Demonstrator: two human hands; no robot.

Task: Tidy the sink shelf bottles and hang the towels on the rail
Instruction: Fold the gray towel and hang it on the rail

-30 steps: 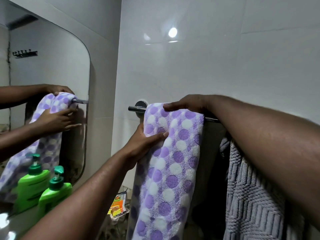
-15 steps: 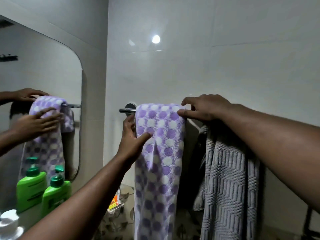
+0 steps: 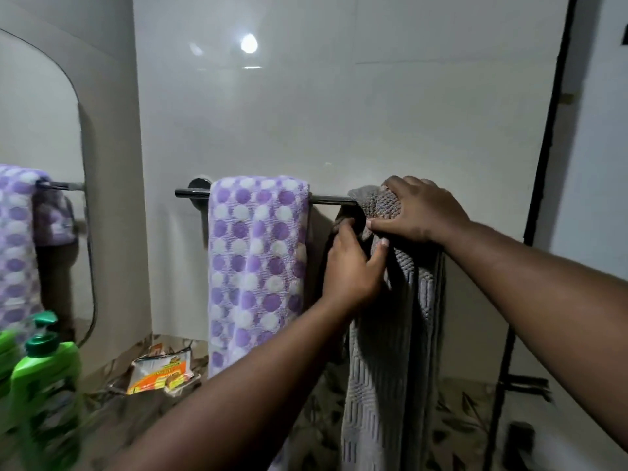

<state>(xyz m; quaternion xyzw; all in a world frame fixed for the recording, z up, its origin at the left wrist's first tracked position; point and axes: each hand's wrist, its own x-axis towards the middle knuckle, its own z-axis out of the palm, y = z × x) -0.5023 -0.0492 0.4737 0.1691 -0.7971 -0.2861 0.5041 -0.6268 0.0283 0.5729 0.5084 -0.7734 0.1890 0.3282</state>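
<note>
- Right hand [image 3: 416, 212] clamps the grey towel [image 3: 390, 334] onto the rail [image 3: 331, 199], anchoring it.
- Left hand [image 3: 351, 266] pinches its bunched fold, likely to spread it.
- Dotted towel [image 3: 256, 266] hangs flat, centre frame.

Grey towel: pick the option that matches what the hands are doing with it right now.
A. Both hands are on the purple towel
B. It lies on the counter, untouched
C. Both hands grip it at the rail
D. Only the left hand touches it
C. The right hand clutches the bunched top of the grey towel at the rail, and the left hand holds its folds just below; the purple towel hangs free.
</note>
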